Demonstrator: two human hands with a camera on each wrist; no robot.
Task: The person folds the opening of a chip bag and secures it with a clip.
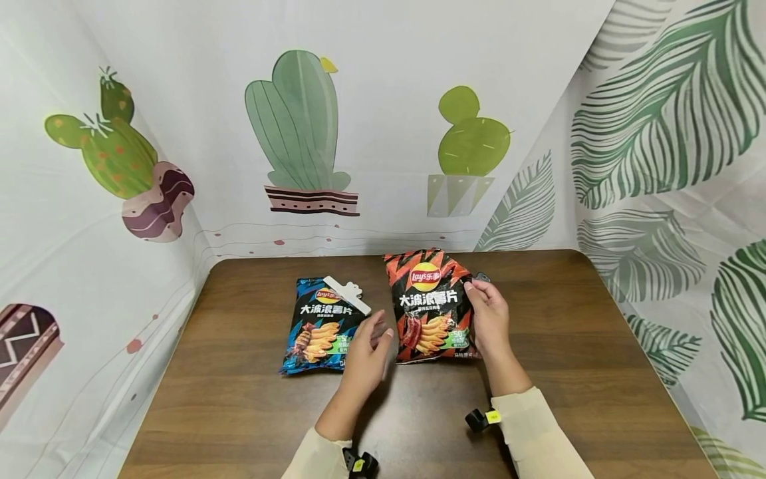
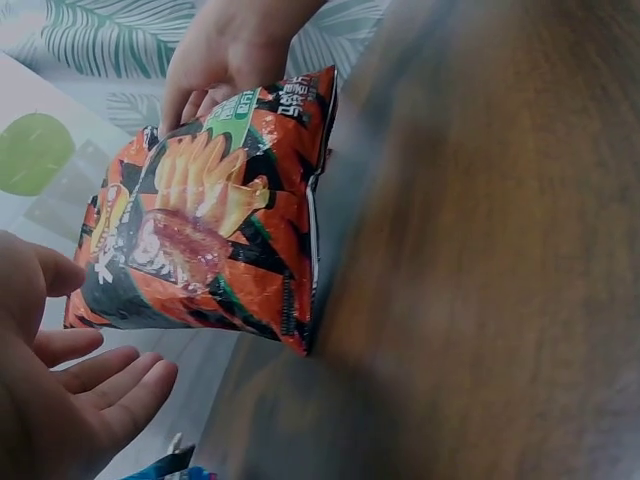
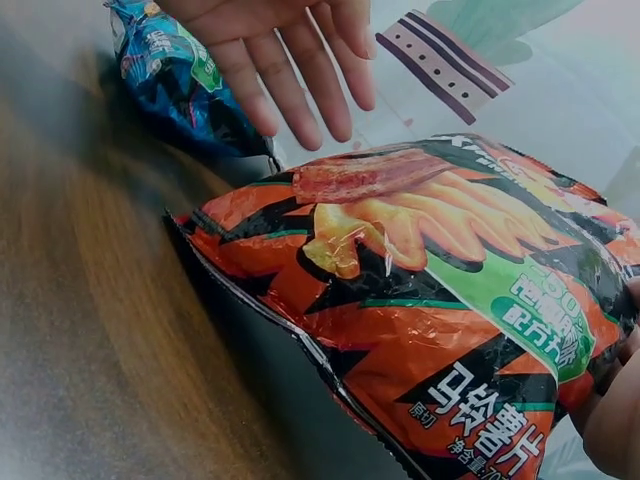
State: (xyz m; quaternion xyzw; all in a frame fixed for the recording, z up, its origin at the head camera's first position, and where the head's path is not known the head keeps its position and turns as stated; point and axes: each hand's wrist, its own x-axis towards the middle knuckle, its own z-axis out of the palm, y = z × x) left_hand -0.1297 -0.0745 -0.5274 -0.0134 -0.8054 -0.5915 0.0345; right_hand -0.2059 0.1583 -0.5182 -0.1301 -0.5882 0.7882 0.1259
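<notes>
My right hand [image 1: 492, 318] grips the right edge of a red-and-black bag of potato chips [image 1: 427, 322], thumb on its front. The bag is tipped up, its lower seam close over the table in the left wrist view. My left hand [image 1: 366, 356] is held between the two bags, fingers loosely spread and holding nothing; in the left wrist view its fingers [image 2: 125, 390] point toward the red bag. To the left lies a blue-and-black bag of potato chips [image 1: 317, 332], with a white clip [image 1: 346, 294] across its upper right corner.
A small dark grey object [image 1: 481, 277] shows behind the red bag, just above my right hand. The brown wooden table [image 1: 239, 412] ends at a white curtain [image 1: 395, 133] printed with cacti and leaves. Black wrist cameras [image 1: 362, 464] are strapped at both sleeves.
</notes>
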